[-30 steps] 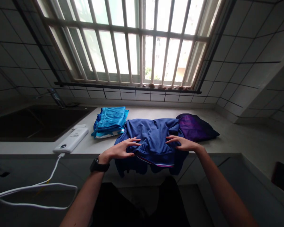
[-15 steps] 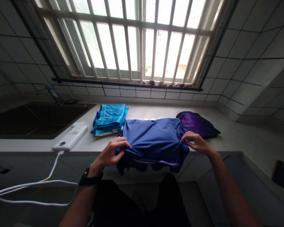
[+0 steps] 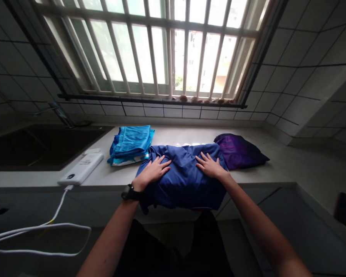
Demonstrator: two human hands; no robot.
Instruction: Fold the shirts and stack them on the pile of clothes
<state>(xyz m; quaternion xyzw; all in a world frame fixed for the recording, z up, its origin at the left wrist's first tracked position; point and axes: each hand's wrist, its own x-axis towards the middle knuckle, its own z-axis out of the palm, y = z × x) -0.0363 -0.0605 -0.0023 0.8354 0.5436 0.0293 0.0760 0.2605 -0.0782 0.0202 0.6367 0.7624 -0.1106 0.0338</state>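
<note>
A dark blue garment (image 3: 184,179) lies folded on the pale counter (image 3: 276,169), its near part hanging over the front edge. My left hand (image 3: 152,171) rests flat on its left side with fingers spread, a black watch on the wrist. My right hand (image 3: 209,165) lies flat on its right side, fingers apart too. Neither hand grips the cloth.
A folded stack of light blue cloth (image 3: 131,144) sits left of the garment, a purple cloth (image 3: 239,152) to its right. A white power bank (image 3: 80,169) with a white cable (image 3: 43,227) lies near the dark sink (image 3: 43,146). A barred window (image 3: 161,46) stands behind.
Both hands were pinching the garment's edges and pulling it taut; now they have let go and lie flat on top, and the striped hem is tucked out of sight.
</note>
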